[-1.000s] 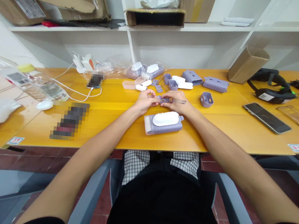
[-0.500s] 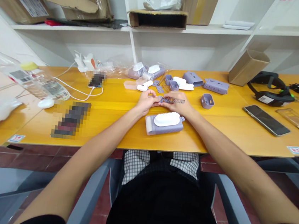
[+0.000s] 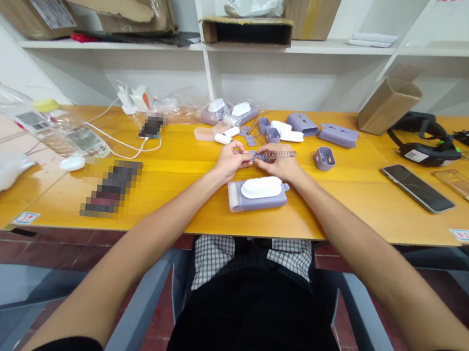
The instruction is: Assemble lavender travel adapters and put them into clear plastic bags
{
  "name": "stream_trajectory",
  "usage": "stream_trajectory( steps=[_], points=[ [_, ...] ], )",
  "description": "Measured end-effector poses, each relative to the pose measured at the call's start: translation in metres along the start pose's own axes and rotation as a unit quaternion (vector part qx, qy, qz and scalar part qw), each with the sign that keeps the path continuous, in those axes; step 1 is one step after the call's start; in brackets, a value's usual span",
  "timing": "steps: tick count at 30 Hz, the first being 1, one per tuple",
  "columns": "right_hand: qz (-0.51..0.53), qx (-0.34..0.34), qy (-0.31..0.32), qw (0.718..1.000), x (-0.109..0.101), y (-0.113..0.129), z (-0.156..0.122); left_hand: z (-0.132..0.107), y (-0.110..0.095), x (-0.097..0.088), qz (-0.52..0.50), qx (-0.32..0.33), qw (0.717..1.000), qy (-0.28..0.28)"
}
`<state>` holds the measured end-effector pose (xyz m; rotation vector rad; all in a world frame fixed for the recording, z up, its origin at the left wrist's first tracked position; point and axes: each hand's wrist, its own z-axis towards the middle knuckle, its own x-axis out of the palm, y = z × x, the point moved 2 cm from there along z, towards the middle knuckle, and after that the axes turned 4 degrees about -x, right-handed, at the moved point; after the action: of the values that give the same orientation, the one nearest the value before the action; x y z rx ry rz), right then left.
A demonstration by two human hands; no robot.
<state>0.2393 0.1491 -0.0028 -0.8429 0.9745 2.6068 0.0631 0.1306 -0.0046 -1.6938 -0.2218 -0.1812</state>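
Between my hands is a metal coil spring (image 3: 281, 154), its free end sticking out to the right over my right hand. Its left end meets a small purple-grey plastic piece (image 3: 254, 155). My left hand (image 3: 230, 161) pinches that piece from the left. With fingers closed round the left part of the spring, my right hand (image 3: 280, 166) meets it there; the exact grip is partly hidden. Nearer to me on the table lies a purple case (image 3: 263, 203) with a white bristled brush (image 3: 262, 187) on top.
Behind my hands lie white rollers (image 3: 223, 139), flat purple pieces (image 3: 250, 140), small purple cups (image 3: 273, 135) and purple housings (image 3: 339, 135). A square purple cup (image 3: 325, 159) stands right of my right hand. Farther right are a phone (image 3: 417, 187) and a black headset (image 3: 426, 145).
The free end of the spring has risen slightly and shifted right, and its coils look more curved. Both hands stay almost in place.
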Motion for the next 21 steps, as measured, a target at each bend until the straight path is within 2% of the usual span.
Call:
stream_trajectory(
  steps=[15,21],
  points=[
    [-0.022,-0.017,0.001,1.000,-0.0010,0.0032,-0.0012,-0.0009,0.0023,0.0022,0.009,0.037,0.999,0.000],
    [-0.033,-0.021,-0.033,0.999,0.0012,0.0038,-0.0012,0.0001,0.0035,0.0022,0.004,0.044,0.999,-0.002]
  ],
)
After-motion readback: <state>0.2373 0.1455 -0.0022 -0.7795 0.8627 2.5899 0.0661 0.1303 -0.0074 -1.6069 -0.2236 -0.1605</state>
